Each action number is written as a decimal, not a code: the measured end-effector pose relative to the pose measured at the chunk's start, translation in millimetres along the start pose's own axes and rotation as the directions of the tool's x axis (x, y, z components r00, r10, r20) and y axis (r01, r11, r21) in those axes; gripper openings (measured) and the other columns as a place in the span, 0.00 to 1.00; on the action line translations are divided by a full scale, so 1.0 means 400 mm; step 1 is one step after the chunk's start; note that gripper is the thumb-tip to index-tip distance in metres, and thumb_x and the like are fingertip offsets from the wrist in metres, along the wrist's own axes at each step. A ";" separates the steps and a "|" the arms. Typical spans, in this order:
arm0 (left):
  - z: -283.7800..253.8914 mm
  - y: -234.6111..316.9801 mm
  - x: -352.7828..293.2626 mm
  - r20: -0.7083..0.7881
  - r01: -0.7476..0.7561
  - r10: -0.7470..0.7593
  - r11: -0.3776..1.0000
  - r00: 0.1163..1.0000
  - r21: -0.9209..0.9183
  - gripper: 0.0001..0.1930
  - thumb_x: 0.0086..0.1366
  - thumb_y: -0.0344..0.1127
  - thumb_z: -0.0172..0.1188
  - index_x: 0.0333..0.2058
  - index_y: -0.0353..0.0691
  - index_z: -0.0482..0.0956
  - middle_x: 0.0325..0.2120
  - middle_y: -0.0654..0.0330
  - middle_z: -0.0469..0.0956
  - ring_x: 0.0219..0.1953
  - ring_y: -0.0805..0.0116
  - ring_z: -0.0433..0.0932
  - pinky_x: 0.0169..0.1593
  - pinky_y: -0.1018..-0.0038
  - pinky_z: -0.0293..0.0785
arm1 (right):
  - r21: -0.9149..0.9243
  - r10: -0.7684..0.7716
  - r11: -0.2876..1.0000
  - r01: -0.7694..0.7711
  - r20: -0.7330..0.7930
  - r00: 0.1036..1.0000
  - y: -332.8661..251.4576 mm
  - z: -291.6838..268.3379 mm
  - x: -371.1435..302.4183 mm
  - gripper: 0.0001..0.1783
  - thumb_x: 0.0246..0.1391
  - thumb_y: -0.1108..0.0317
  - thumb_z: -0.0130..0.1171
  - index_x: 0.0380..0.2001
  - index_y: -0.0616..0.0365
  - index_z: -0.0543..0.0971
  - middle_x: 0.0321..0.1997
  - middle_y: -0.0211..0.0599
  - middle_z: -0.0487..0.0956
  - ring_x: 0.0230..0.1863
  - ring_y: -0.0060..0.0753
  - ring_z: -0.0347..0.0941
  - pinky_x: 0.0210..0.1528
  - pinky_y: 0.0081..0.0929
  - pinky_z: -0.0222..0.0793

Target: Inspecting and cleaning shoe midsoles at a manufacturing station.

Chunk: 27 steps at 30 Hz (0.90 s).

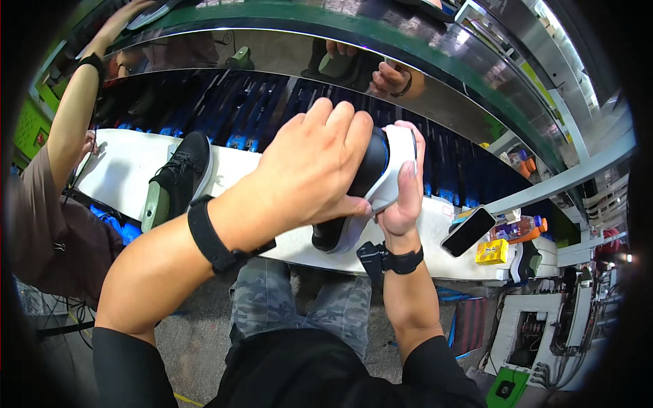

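Above the white bench, a black shoe (369, 163) with a white sole (403, 151) is held between my two hands, tilted. A thin blue line runs between its dark upper and the sole. My left hand (314, 160) lies over the upper with its fingers curled across it, the thumb reaching the sole's edge. Gripping the sole from the right is my right hand (407, 194), its thumb on the white side and fingers wrapped behind. Part of the shoe is hidden by my left hand. Another black lace-up shoe (187, 166) with a green last in its heel stands on the left.
The white bench (115, 170) borders a dark roller conveyor (241, 105) beneath a green raised belt. At right are a phone (469, 231), a yellow box (492, 251), a bottle (524, 230) and another shoe (526, 264). A co-worker's arm (71, 129) reaches up at left.
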State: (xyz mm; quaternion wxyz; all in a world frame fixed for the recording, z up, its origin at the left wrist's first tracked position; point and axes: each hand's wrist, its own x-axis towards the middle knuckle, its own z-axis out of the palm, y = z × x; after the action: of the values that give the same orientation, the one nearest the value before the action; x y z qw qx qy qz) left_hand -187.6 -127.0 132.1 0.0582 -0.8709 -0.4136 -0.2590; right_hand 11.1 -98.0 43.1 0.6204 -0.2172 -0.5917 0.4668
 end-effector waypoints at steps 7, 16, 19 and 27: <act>-0.019 0.100 -0.011 -0.041 -0.062 0.061 0.998 0.997 -0.009 0.49 0.42 0.54 0.83 0.57 0.28 0.72 0.43 0.52 0.73 0.45 0.54 0.73 0.48 0.63 0.73 | -0.168 -0.112 0.981 0.093 -0.102 0.988 -0.068 -0.003 -0.061 0.52 0.65 0.27 0.52 0.74 0.60 0.60 0.70 0.48 0.69 0.72 0.43 0.66 0.77 0.43 0.58; -0.022 0.212 -0.100 -0.039 -0.163 0.164 0.986 0.986 0.035 0.44 0.46 0.51 0.76 0.58 0.28 0.75 0.41 0.55 0.73 0.41 0.58 0.73 0.46 0.64 0.71 | -0.375 -0.448 0.848 0.375 -0.128 0.885 -0.121 -0.002 -0.255 0.28 0.68 0.43 0.56 0.53 0.56 0.67 0.57 0.48 0.71 0.61 0.47 0.69 0.68 0.49 0.64; -0.034 0.233 -0.114 0.004 -0.176 0.176 0.984 0.984 0.004 0.43 0.46 0.54 0.74 0.57 0.29 0.77 0.43 0.52 0.75 0.43 0.55 0.74 0.49 0.62 0.72 | -0.438 -0.508 0.787 0.434 -0.061 0.859 -0.130 0.007 -0.281 0.28 0.67 0.42 0.58 0.54 0.55 0.67 0.56 0.47 0.72 0.60 0.47 0.69 0.66 0.49 0.65; -0.194 0.124 -0.139 0.353 0.004 0.199 0.867 0.914 -0.498 0.55 0.38 0.75 0.83 0.53 0.39 0.73 0.60 0.46 0.69 0.66 0.42 0.66 0.76 0.37 0.47 | -0.610 -0.313 0.723 0.324 0.129 0.941 -0.057 0.035 -0.401 0.37 0.38 0.68 0.85 0.54 0.60 0.80 0.53 0.49 0.83 0.50 0.53 0.81 0.54 0.46 0.80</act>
State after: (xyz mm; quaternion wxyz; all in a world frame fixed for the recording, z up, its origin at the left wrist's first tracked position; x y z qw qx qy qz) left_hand -210.8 -222.3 176.6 -0.2346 -0.9111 -0.2921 -0.1716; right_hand 27.0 -246.8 -20.4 0.5792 -0.3008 -0.7458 0.1335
